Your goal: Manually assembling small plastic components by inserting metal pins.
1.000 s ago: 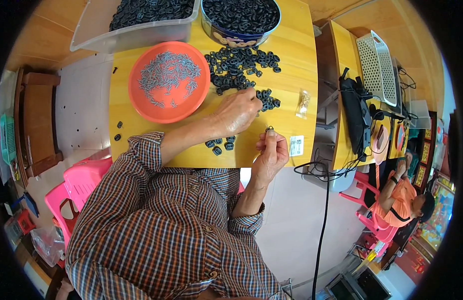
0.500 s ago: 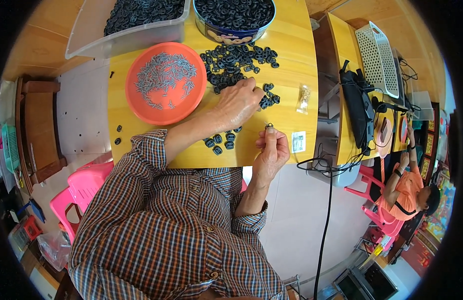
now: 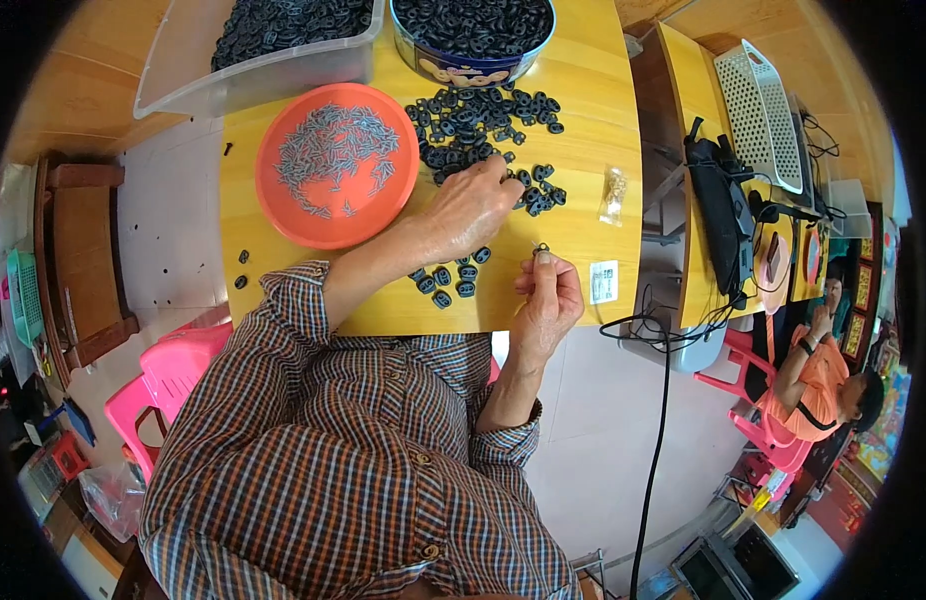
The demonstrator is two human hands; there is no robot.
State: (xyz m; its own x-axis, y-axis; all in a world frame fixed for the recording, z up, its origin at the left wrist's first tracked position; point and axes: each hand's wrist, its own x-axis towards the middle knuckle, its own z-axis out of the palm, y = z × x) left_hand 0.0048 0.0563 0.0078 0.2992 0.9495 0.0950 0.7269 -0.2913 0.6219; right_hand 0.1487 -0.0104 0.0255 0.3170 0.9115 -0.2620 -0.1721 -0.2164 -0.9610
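Observation:
My left hand (image 3: 473, 205) reaches over the near edge of a loose pile of small black oval parts (image 3: 463, 115). Its fingers are curled down, and whatever is between the fingertips is hidden. Closer to me on the right, my right hand (image 3: 549, 300) pinches a small black part (image 3: 541, 248) between thumb and finger, with a thin bright bit showing at its top. Several black oval parts (image 3: 442, 298) lie on the table between my left wrist and my right hand. Left of my left forearm sits an orange-red plate (image 3: 293, 222) of small grey screws.
A clear plastic bin (image 3: 273, 95) and a round blue tin (image 3: 463, 70), both full of black parts, stand at the back. A small clear bag (image 3: 612, 195) and a white printed paper (image 3: 604, 282) lie at right. A black cable (image 3: 663, 420) hangs beside the table; a co-worker (image 3: 813, 390) sits beyond.
My left hand has shifted slightly left over the pile's edge, fingers still curled. My right hand keeps its pinch in nearly the same place. The co-worker's outstretched arm has drawn back.

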